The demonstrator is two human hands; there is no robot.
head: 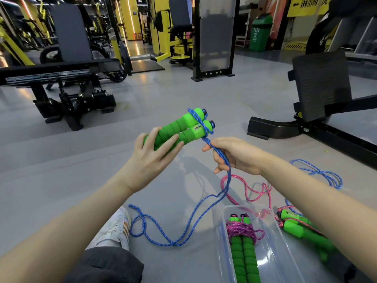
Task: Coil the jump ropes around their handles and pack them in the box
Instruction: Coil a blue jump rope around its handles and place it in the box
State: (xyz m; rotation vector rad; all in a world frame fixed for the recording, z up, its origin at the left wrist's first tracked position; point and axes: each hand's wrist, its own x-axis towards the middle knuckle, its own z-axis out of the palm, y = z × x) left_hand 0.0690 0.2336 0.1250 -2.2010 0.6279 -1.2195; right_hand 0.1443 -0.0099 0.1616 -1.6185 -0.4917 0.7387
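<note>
Left hand [151, 158] holds your handles [179, 129], right hand [234, 156] pinches blue rope [219, 153]: coiling barely begun; one bundle [241, 229] in box [219, 231], pink rope [248, 193] at right seemingly uncoiled.

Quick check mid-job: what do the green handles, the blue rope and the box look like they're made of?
Green handles: likely soft foam, matte, ribbed grip segments; the smoother ends look like plastic. Blue rope: braided cord, probably nylon or polyester, with a flecked woven pattern. Box: clear hard plastic, glossy; the floor shows through its walls.
</note>
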